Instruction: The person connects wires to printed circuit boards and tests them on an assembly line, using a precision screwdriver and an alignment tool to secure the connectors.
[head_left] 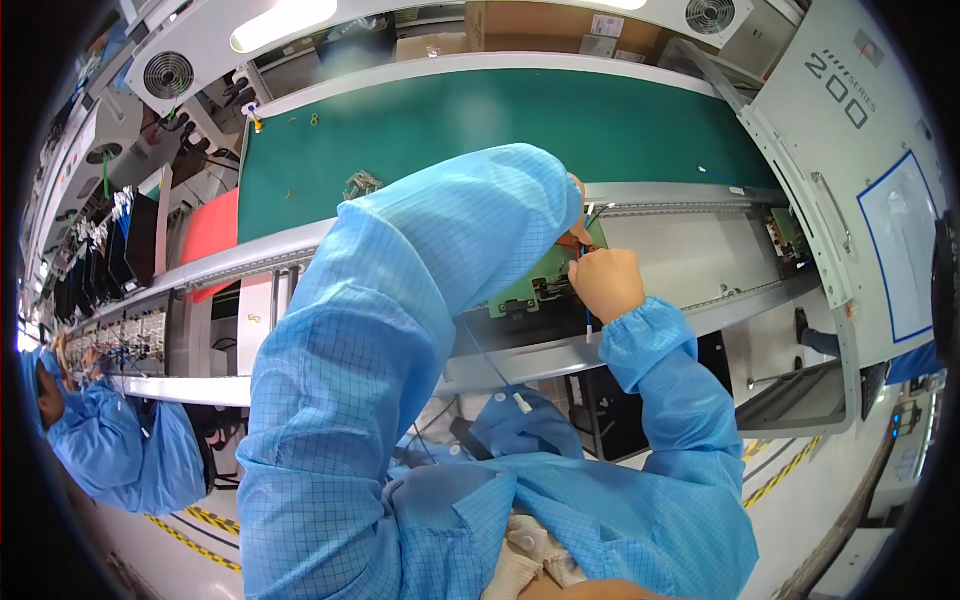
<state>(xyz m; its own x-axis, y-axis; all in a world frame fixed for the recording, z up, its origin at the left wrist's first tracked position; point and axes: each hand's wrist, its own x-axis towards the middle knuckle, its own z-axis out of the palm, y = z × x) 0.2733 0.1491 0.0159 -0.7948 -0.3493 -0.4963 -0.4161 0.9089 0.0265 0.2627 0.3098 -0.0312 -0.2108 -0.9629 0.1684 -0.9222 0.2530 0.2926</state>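
A green circuit board (512,296) with dark and metal parts sits between the rails in front of me. My right hand (610,284) is closed at its right edge, thumb and finger pinched by thin red and blue wires (584,251). Below that hand hangs a wire with a white end (589,330). My left arm reaches across the board and covers much of it. Of my left hand (580,232), only a little skin and a fingertip show past the sleeve, close to the same wires; the other fingers are hidden.
A green mat (420,130) lies beyond the rail (690,192), with a small heap of metal parts (362,184). Another board (788,238) is at the right. A white connector (523,403) dangles near my lap. A co-worker (130,440) in blue works at far left. A white machine (850,150) stands right.
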